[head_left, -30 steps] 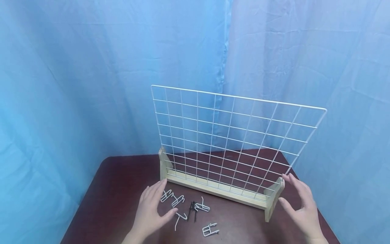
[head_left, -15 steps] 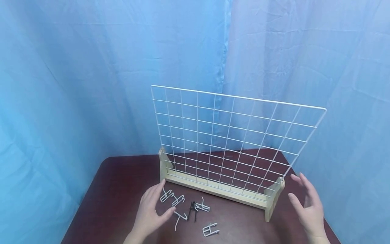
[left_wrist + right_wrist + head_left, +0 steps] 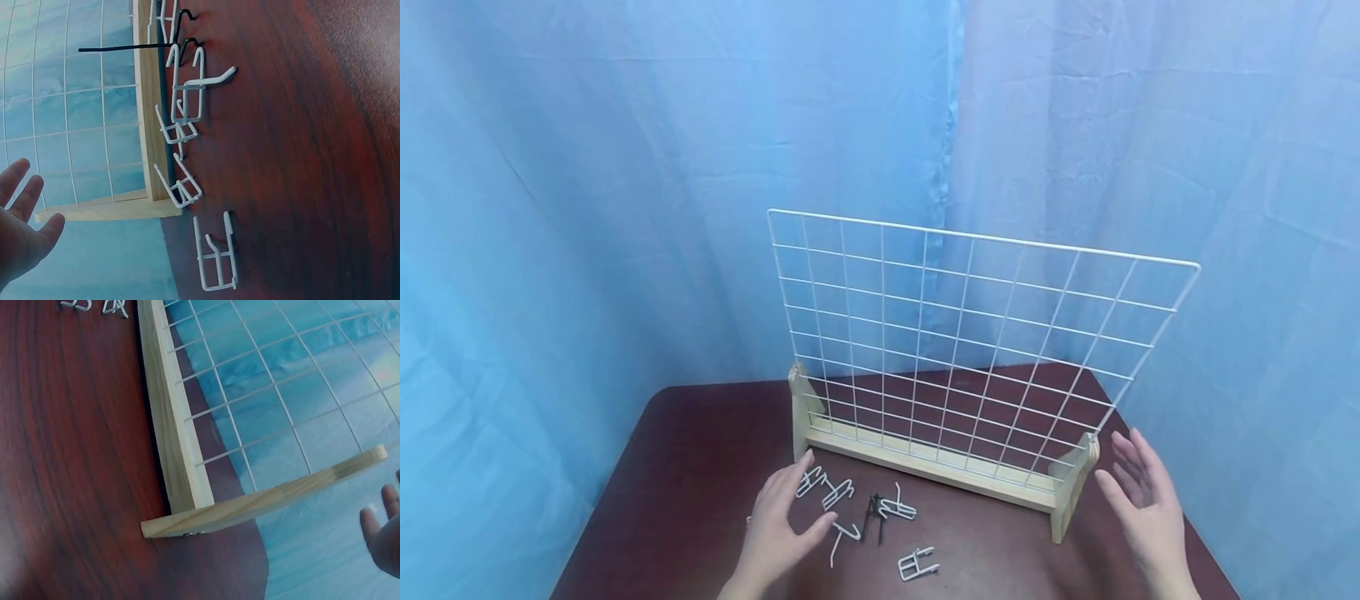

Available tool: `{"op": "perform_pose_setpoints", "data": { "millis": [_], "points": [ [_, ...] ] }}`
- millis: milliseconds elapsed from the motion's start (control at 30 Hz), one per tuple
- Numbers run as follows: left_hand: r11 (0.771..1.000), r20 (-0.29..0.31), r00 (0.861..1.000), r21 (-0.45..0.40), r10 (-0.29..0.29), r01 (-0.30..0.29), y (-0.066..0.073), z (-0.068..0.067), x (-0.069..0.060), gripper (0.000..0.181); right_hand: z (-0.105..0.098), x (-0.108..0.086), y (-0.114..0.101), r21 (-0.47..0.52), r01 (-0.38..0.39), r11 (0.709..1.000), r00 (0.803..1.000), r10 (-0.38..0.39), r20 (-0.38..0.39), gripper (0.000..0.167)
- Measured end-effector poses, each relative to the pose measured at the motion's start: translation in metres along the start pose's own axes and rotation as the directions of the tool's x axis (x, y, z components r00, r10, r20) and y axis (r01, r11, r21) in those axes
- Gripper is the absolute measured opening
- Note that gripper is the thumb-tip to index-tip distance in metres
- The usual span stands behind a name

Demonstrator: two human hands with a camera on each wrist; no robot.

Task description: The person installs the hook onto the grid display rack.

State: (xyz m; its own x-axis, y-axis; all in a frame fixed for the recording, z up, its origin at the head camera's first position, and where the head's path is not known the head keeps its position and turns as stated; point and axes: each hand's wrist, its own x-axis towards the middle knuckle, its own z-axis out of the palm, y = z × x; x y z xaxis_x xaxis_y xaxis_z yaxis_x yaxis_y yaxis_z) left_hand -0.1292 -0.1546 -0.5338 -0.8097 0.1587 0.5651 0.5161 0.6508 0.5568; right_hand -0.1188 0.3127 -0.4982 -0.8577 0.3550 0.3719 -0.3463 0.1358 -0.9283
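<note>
A white wire grid panel (image 3: 955,322) stands in a pale wooden base (image 3: 925,460), tilted back. My left hand (image 3: 778,521) hovers over the front left of the table, thumb and fingers spread, holding nothing. Beside it lie several white wire hooks (image 3: 837,494) and a black one (image 3: 874,518). Another white hook (image 3: 919,565) sits nearer the front. My right hand (image 3: 1148,508) is just right of the base's right end piece (image 3: 1073,487), apart from it, fingers relaxed with nothing in them. In the left wrist view, an extra white hook (image 3: 216,255) shows on the table.
The dark red wooden table (image 3: 715,467) carries everything. Its far edge lies close to the blue curtain (image 3: 662,208) that hangs behind and on both sides. The grid's top rail (image 3: 985,238) rises well above the hands.
My right hand first drew away from the base's right end, then came slightly back toward it. My left hand has barely shifted. The grid and hooks lie as before.
</note>
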Motion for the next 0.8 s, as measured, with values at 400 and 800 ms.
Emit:
{"op": "perform_pose_setpoints", "data": {
  "millis": [400,800],
  "points": [
    [1.0,-0.042,0.999,-0.009,-0.007,0.007,-0.007,0.023,-0.009,0.09,0.007,0.008,-0.003,-0.079,-0.159,0.984,0.987,0.16,0.002,0.069],
    [0.996,-0.024,0.997,-0.059,-0.076,0.074,-0.007,0.048,-0.02,0.084,0.009,0.015,0.007,-0.229,-0.221,0.948,0.973,0.232,0.019,0.071]
  ]
}}
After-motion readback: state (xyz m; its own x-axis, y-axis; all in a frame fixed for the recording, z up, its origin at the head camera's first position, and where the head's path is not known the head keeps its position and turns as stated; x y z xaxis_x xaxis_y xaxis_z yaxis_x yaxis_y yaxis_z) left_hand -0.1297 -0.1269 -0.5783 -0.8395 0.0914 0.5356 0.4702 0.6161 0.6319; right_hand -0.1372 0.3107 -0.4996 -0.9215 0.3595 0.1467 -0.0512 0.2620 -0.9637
